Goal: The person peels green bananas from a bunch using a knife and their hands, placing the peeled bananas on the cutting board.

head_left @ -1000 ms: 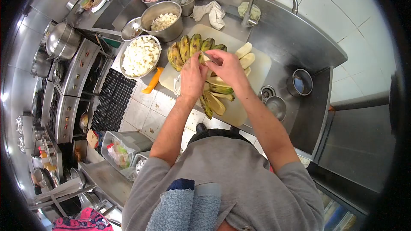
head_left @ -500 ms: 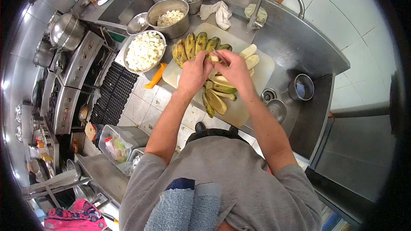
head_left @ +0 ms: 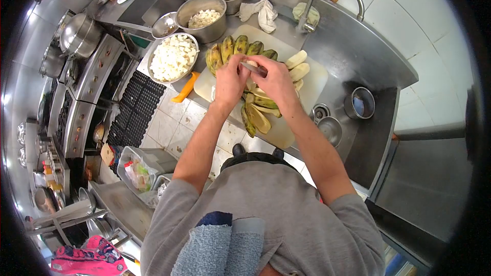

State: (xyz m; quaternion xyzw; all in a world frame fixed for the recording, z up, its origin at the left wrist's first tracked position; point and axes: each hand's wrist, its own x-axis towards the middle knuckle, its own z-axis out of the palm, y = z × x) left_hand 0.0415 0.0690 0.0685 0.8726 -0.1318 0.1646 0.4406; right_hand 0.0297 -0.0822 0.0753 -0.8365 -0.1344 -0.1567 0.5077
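Over the white cutting board, my right hand is closed around a small knife, its blade pointing toward my left hand. My left hand is closed on a pale peeled plantain, mostly hidden by the fingers. Just beyond both hands lies a row of unpeeled green-yellow plantains. Several peeled plantains rest on the board to the right. Nearer my body is a pile of plantain peels.
Left of the board stand a bowl of white cubes and a deep pot. An orange handle lies by the counter's edge. To the right are a sink with a faucet and a small metal pot.
Both hands have shifted slightly away from my body, and the right wrist has turned. The knife blade now lies more visibly across the gap between the hands.
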